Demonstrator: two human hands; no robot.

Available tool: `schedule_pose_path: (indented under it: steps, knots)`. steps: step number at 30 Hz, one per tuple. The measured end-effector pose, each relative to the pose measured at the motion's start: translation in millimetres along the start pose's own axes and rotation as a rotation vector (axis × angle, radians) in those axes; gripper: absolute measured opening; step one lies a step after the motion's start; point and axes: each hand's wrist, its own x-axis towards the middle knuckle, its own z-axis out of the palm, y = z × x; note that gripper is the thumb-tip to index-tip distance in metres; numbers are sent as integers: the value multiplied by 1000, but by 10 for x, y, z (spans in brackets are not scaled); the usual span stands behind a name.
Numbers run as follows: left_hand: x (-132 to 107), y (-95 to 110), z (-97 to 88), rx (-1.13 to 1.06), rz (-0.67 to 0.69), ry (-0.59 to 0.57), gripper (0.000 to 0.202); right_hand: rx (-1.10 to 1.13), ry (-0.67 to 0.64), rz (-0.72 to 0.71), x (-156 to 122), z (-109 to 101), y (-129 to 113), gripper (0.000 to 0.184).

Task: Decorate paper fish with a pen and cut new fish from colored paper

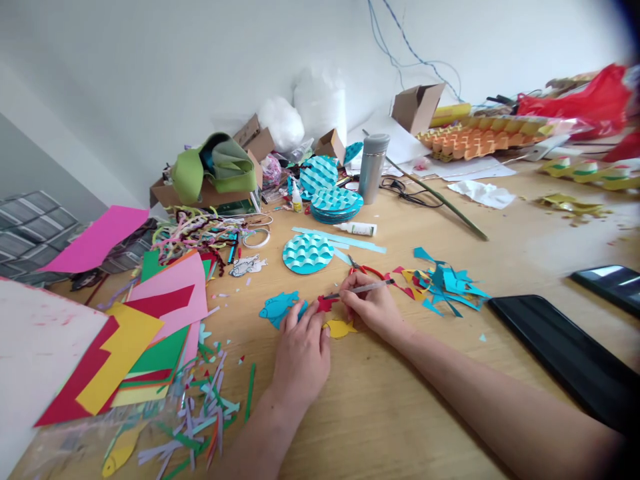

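My right hand point(366, 305) is closed around a slim pen point(373, 287), its tip over a small red paper cutout point(327, 304). Fingers lying flat, my left hand point(304, 350) presses on the edge of that red piece. Partly under the left fingertips is a blue paper fish point(280, 307) with drawn lines. A yellow paper fish point(341, 328) lies between the two hands. Just beyond the right hand rest scissors with red-orange handles point(369, 270), partly hidden. A round blue disc with wavy paper strips point(307, 253) is farther back.
Blue paper scraps point(453, 287) and a black phone point(560, 353) are at right. Coloured paper sheets point(170, 300) and thin cut strips point(200, 420) cover the left. A glue bottle point(357, 229), a grey tumbler point(373, 170) and stacked blue discs point(336, 205) stand behind.
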Motion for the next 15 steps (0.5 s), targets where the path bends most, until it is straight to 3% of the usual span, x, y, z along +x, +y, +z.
schedule_pose_path:
  steps: [8, 15]
  knots:
    - [6, 5, -27, -2, -4, 14, 28, -25, 32, -37, 26, -46, 19, 10]
    - [-1, -9, -21, 4, 16, 18, 30, -90, -26, 82, -3, -43, 18, 16]
